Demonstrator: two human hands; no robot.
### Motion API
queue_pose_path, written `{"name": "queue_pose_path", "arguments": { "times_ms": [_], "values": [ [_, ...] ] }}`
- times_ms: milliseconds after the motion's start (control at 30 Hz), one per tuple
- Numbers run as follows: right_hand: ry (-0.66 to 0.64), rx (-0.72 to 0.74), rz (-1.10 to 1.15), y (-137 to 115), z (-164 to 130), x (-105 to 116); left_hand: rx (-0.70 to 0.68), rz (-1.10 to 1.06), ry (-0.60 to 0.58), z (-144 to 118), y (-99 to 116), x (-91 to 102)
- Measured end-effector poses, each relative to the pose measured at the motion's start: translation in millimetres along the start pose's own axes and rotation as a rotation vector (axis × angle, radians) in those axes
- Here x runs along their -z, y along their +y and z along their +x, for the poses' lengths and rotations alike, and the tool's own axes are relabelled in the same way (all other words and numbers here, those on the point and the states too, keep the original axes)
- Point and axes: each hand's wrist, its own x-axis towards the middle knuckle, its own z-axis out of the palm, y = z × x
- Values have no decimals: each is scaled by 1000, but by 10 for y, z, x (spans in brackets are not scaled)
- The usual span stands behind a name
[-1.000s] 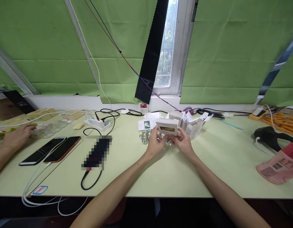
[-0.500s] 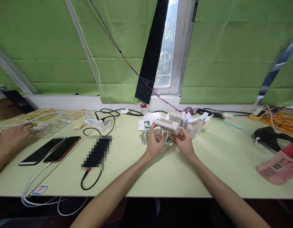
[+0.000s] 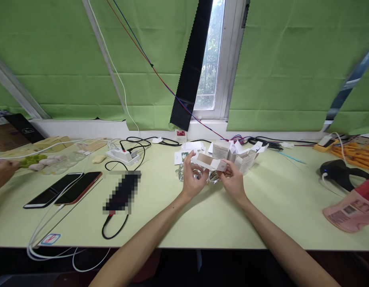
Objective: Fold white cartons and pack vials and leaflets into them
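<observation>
White box [image 3: 212, 162] is held tilted just above the table [image 3: 160, 215], gripped at its left end by the left hand's [image 3: 194, 181] fingers and thumb and at its right end by the right hand [image 3: 233, 181]. Shiny silvery items [image 3: 181, 173] lie beneath and beside it, with white cartons [image 3: 244, 160] behind to the right. Well to the left, a co-worker's hand [image 3: 4, 171] is near a clear plastic tray [image 3: 77, 159].

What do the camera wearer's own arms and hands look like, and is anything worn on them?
The left hand and right hand are ungloved, with no watch or bracelet showing. No sleeve shows on either forearm; the left one has a small dark spot.
</observation>
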Motion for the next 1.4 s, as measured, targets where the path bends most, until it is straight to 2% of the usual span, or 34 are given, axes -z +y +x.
{"name": "queue_pose_path", "arguments": {
  "times_ms": [167, 300, 767, 933, 1200, 1400],
  "values": [
    [11, 7, 2, -6, 6, 8, -77, 23, -18, -21, -21, -8],
    [17, -3, 31, -6, 4, 0, -142, 63, 14, -32, -41, -16],
    [38, -34, 105, -20, 16, 4, -242, 165, 7, -27, -32, 4],
    [56, -14, 95, -29, 13, 16, -276, 179, -13, -32, -12, 6],
    [153, -14, -4, 37, 16, 26, -261, 36, -28, -39, -44, -9],
    [159, -14, -50, 0, 15, 32, -340, 120, -42, -40, -35, -1]
  ]
}}
